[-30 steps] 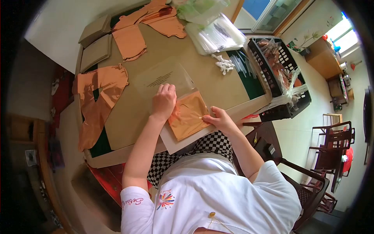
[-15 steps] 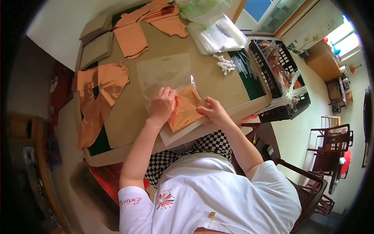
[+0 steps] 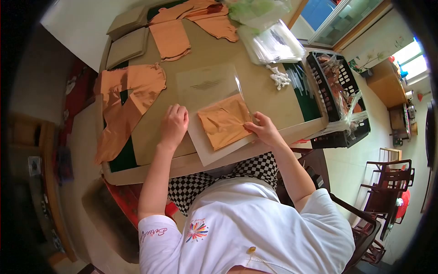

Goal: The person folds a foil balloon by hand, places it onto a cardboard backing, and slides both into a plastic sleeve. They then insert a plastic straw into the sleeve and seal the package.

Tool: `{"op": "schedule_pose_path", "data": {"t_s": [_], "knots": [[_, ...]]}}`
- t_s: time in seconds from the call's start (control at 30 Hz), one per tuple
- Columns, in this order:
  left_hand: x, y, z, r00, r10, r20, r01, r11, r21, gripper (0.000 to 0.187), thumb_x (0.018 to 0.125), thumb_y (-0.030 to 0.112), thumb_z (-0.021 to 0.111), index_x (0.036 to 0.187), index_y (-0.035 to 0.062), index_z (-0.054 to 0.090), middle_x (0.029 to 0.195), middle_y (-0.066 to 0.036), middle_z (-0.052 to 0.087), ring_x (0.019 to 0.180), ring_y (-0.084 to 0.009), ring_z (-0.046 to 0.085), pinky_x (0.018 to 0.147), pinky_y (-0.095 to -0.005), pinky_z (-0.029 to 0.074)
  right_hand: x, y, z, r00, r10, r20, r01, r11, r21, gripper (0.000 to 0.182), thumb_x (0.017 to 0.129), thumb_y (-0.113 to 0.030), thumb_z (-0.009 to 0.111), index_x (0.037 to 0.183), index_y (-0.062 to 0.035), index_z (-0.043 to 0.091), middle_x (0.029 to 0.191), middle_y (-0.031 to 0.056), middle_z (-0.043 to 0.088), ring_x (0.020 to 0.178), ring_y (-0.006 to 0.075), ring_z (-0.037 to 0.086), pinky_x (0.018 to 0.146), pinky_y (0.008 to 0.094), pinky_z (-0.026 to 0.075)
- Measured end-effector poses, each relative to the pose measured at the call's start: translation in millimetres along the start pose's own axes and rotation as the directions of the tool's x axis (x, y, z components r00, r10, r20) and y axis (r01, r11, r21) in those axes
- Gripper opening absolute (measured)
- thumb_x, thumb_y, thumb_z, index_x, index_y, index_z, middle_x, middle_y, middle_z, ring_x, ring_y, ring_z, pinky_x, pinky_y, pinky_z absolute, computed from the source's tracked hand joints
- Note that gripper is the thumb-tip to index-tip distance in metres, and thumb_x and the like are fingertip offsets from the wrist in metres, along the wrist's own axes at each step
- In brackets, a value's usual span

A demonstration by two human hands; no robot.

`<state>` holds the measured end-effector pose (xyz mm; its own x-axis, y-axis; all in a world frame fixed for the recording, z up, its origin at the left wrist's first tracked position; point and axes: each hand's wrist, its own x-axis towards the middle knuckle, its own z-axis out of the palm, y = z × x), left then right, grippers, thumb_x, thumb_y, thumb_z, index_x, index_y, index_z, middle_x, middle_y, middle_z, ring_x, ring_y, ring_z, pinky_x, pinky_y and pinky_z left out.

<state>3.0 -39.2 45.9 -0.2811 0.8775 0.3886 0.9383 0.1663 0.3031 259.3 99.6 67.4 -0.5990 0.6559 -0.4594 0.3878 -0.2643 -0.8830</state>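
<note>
A folded orange foil balloon [image 3: 224,121] lies flat on a white card [image 3: 205,153], within the lower part of a clear plastic bag [image 3: 207,82] with fine print on its flap. My right hand [image 3: 265,131] pinches the right edge of the balloon and touches the card beside it. To the left of the card, my left hand [image 3: 174,124] is apart from the balloon, its fingers curled together, with nothing seen in them. Another flat foil balloon [image 3: 132,91], unfolded, hangs over the table's left edge.
More foil balloons [image 3: 171,39] and brown card stacks [image 3: 127,48] lie at the back left. Clear bags [image 3: 273,43], small white pieces [image 3: 279,78] and clear straws [image 3: 299,80] are at the right. A black crate [image 3: 319,82] stands beyond the table edge [image 3: 292,132].
My left hand has let go of the balloon's left side and moved left, away from it. The folded balloon now lies flatter on the card. My right hand still holds its right edge.
</note>
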Motion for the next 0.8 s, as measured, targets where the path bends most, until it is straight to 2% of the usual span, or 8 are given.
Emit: {"op": "schedule_pose_path", "data": {"t_s": [0.23, 0.3, 0.33, 0.43, 0.47, 0.6, 0.7, 0.8], "knots": [[-1.6, 4.1, -1.3, 0.999, -0.030, 0.023, 0.032, 0.997, -0.066, 0.014, 0.077, 0.004, 0.064, 0.077, 0.0045, 0.050, 0.081, -0.008, 0.053, 0.082, -0.0275, 0.055, 0.067, -0.0386, 0.048, 2.6, 10.9, -1.8, 0.998, -0.059, -0.035, 0.060, 0.998, 0.035, 0.023, 0.088, -0.015, 0.065, 0.104, -0.0019, 0.055, 0.087, 0.0046, 0.064, 0.079, 0.0096, 0.061, 0.058, 0.0258, 0.051], [-0.9, 2.6, -10.0, 0.993, -0.049, 0.109, 0.066, 0.985, -0.157, 0.006, 0.081, 0.006, 0.061, 0.085, 0.0050, 0.056, 0.090, -0.009, 0.057, 0.092, -0.0282, 0.056, 0.076, -0.0383, 0.048, 6.0, 18.4, -5.4, 0.986, -0.168, -0.005, 0.168, 0.986, -0.008, 0.022, 0.089, -0.016, 0.064, 0.105, -0.0023, 0.055, 0.086, 0.0035, 0.063, 0.080, 0.0080, 0.059, 0.059, 0.0238, 0.051], [0.7, 1.8, -13.7, 0.987, -0.054, 0.151, 0.085, 0.976, -0.202, 0.006, 0.083, 0.007, 0.059, 0.088, 0.0053, 0.059, 0.094, -0.009, 0.059, 0.096, -0.0286, 0.056, 0.081, -0.0382, 0.048, 5.0, 14.7, -5.7, 0.995, -0.099, -0.014, 0.099, 0.995, -0.005, 0.023, 0.089, -0.015, 0.064, 0.104, -0.0017, 0.055, 0.086, 0.0038, 0.063, 0.080, 0.0080, 0.059, 0.062, 0.0231, 0.050], [9.4, -21.1, 2.3, 0.986, 0.157, -0.049, -0.160, 0.985, -0.068, 0.020, 0.087, 0.008, 0.054, 0.105, 0.0064, 0.063, 0.114, -0.011, 0.060, 0.112, -0.0294, 0.052, 0.093, -0.0407, 0.043, -1.3, 6.3, -6.9, 0.999, 0.017, -0.032, -0.018, 1.000, -0.007, 0.023, 0.089, -0.014, 0.065, 0.104, -0.0002, 0.056, 0.087, 0.0043, 0.063, 0.081, 0.0080, 0.058, 0.070, 0.0213, 0.049], [6.2, -26.1, 3.8, 0.991, 0.098, 0.089, -0.092, 0.993, -0.069, 0.029, 0.088, 0.008, 0.052, 0.116, 0.0073, 0.061, 0.126, -0.011, 0.056, 0.120, -0.0289, 0.048, 0.100, -0.0424, 0.037, 1.0, 9.5, -7.7, 0.999, -0.015, -0.033, 0.014, 1.000, -0.018, 0.023, 0.089, -0.014, 0.065, 0.104, 0.0002, 0.056, 0.086, 0.0044, 0.063, 0.081, 0.0079, 0.058, 0.071, 0.0210, 0.048], [-0.6, -21.6, 2.5, 0.989, 0.093, 0.117, -0.095, 0.995, 0.007, 0.031, 0.086, 0.007, 0.053, 0.117, 0.0082, 0.061, 0.124, -0.010, 0.057, 0.119, -0.0287, 0.048, 0.101, -0.0426, 0.036, 8.9, 24.9, -9.4, 0.992, -0.126, -0.019, 0.127, 0.991, 0.046, 0.022, 0.089, -0.013, 0.064, 0.104, 0.0007, 0.056, 0.086, 0.0043, 0.063, 0.081, 0.0078, 0.058, 0.072, 0.0208, 0.047], [-5.2, -19.1, 5.1, 0.989, 0.104, 0.105, -0.114, 0.989, 0.091, 0.033, 0.085, 0.005, 0.053, 0.117, 0.0084, 0.060, 0.124, -0.010, 0.057, 0.118, -0.0286, 0.049, 0.101, -0.0426, 0.036, 3.5, 17.9, -7.6, 0.999, -0.023, -0.041, 0.024, 1.000, 0.021, 0.020, 0.090, -0.011, 0.063, 0.104, 0.0005, 0.055, 0.088, 0.0038, 0.063, 0.081, 0.0075, 0.058, 0.072, 0.0208, 0.047], [-4.0, -20.6, 0.6, 0.991, 0.080, 0.111, -0.093, 0.988, 0.120, 0.033, 0.086, 0.005, 0.052, 0.119, 0.0087, 0.060, 0.125, -0.010, 0.056, 0.119, -0.0281, 0.048, 0.100, -0.0425, 0.036, 2.1, 24.8, -8.0, 0.991, -0.121, -0.055, 0.122, 0.992, 0.017, 0.020, 0.089, -0.014, 0.065, 0.101, -0.0004, 0.055, 0.080, 0.0025, 0.062, 0.076, 0.0072, 0.058, 0.067, 0.0217, 0.046]]}}
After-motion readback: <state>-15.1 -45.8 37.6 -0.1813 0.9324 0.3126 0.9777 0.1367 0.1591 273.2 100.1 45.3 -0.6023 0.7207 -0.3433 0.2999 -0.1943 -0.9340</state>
